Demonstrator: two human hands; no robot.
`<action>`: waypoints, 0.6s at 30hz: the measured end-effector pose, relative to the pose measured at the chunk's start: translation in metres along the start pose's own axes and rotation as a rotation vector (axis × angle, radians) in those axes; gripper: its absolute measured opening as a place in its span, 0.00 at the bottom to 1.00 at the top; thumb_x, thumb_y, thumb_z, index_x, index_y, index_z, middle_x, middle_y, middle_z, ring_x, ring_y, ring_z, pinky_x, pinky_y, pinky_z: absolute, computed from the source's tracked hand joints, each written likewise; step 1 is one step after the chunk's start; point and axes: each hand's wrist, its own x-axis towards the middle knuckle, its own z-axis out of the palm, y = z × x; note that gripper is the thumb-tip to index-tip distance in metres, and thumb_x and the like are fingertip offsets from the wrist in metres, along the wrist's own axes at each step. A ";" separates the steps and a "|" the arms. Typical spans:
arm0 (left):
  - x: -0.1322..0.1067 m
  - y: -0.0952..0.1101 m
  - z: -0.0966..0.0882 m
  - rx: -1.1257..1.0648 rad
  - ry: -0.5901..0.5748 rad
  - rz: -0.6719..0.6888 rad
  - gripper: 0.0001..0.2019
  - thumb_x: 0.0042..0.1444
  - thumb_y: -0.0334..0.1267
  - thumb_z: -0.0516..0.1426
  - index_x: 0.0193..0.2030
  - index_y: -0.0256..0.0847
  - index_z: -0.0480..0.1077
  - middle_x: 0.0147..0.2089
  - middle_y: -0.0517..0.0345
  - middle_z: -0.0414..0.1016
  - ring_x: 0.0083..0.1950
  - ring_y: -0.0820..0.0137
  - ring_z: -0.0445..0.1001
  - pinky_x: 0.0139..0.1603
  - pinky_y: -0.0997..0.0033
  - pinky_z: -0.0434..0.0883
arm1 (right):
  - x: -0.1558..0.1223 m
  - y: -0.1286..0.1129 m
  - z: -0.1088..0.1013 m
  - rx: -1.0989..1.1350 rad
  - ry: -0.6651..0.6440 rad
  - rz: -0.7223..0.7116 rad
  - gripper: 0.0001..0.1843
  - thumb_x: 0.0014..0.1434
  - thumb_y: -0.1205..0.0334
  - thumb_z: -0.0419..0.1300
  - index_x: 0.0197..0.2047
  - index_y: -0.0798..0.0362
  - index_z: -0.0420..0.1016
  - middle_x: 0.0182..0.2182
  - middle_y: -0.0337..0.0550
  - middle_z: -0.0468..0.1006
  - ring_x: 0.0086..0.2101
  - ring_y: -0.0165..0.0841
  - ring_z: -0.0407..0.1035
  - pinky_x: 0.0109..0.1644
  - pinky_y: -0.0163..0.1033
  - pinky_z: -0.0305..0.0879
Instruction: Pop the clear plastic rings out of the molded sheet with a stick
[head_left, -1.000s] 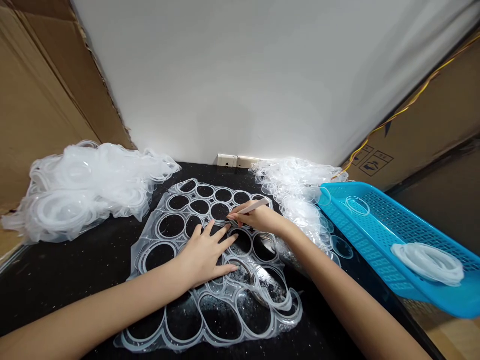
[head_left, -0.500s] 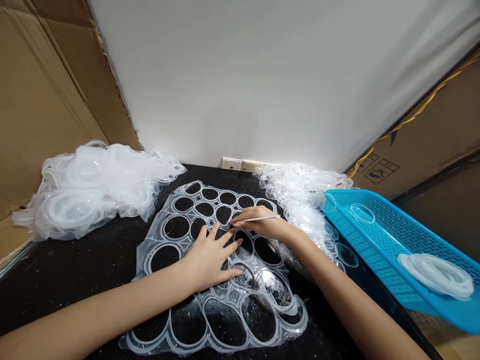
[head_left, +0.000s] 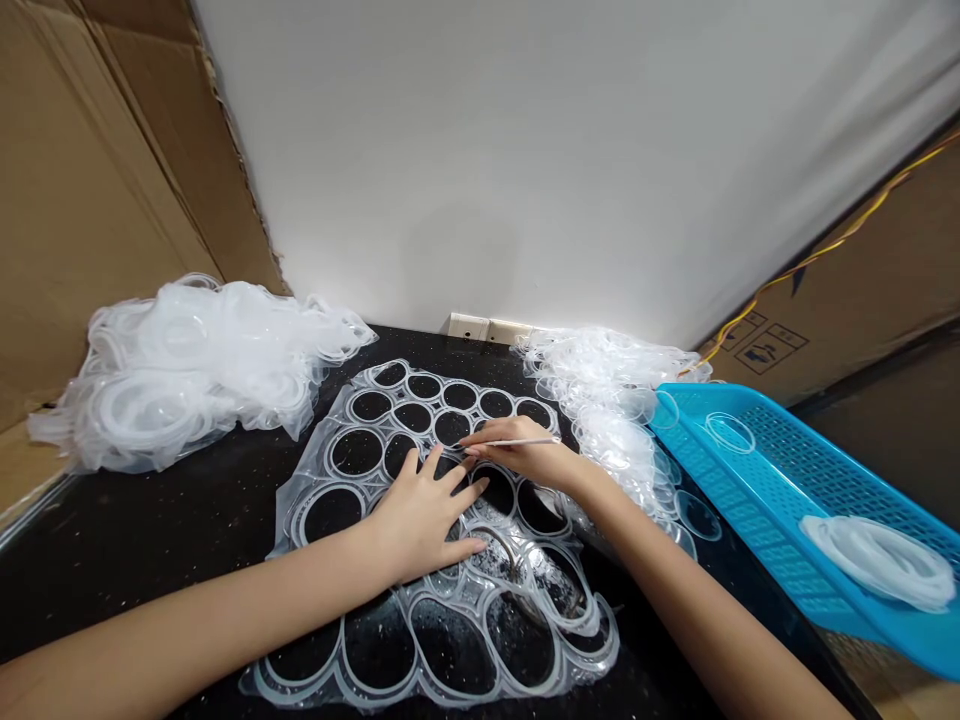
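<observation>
Pressing down, is your left hand [head_left: 424, 520] doing the work?

Yes. It lies open on the plastic sheet [head_left: 442, 590], spread wide, with nothing in it.

And your right hand [head_left: 517, 455]?

It pinches a thin stick [head_left: 525, 441] and sits just over the round holes near the top of the sheet.

Where is the sheet?

It lies flat on the black table [head_left: 150, 570], right in front of you. Tiny white specks dot the table.

How will the sheet feel?

It looks thin, light and soft, so I think it will bend, slide and maybe tear. It is made of clear rings joined by narrow strips. Take hold of a thick ring, not a thin strip, and lift gently.

What is close by?

You have a heap of clear rings [head_left: 195, 370] on your left and another heap [head_left: 607, 390] on your right. Past that, a blue basket [head_left: 720, 405] with small square holes holds a stack of rings [head_left: 881, 560].
</observation>
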 end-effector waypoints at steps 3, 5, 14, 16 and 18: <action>0.000 0.000 0.000 0.004 0.002 -0.001 0.31 0.56 0.59 0.43 0.62 0.44 0.55 0.62 0.48 0.58 0.62 0.41 0.52 0.54 0.39 0.52 | 0.000 -0.001 0.001 -0.059 -0.002 -0.014 0.15 0.62 0.62 0.50 0.46 0.54 0.74 0.35 0.45 0.77 0.35 0.31 0.70 0.39 0.35 0.65; 0.000 0.001 0.000 0.005 0.014 0.000 0.31 0.56 0.59 0.44 0.62 0.43 0.56 0.62 0.47 0.59 0.62 0.41 0.52 0.54 0.40 0.52 | 0.000 -0.002 0.003 -0.126 0.016 -0.020 0.15 0.62 0.61 0.50 0.47 0.53 0.73 0.38 0.47 0.75 0.35 0.31 0.70 0.39 0.36 0.65; -0.001 -0.001 -0.003 -0.038 0.023 0.038 0.31 0.55 0.58 0.46 0.61 0.42 0.57 0.60 0.44 0.61 0.60 0.49 0.58 0.53 0.45 0.56 | 0.002 0.004 0.016 -0.414 -0.008 -0.180 0.20 0.61 0.62 0.51 0.56 0.45 0.64 0.49 0.47 0.70 0.43 0.38 0.70 0.37 0.40 0.68; -0.001 -0.004 -0.005 -0.046 0.023 0.055 0.32 0.55 0.59 0.46 0.61 0.41 0.57 0.61 0.45 0.60 0.60 0.49 0.57 0.53 0.46 0.56 | 0.003 0.004 0.013 -0.441 0.005 -0.176 0.21 0.60 0.65 0.51 0.57 0.44 0.63 0.51 0.49 0.68 0.44 0.38 0.70 0.38 0.40 0.68; 0.000 -0.006 -0.008 -0.049 0.025 0.074 0.32 0.54 0.58 0.47 0.60 0.42 0.58 0.61 0.46 0.60 0.60 0.49 0.56 0.53 0.48 0.55 | 0.007 0.006 0.007 -0.462 0.050 -0.147 0.22 0.60 0.67 0.51 0.57 0.44 0.63 0.53 0.49 0.66 0.44 0.39 0.69 0.38 0.40 0.68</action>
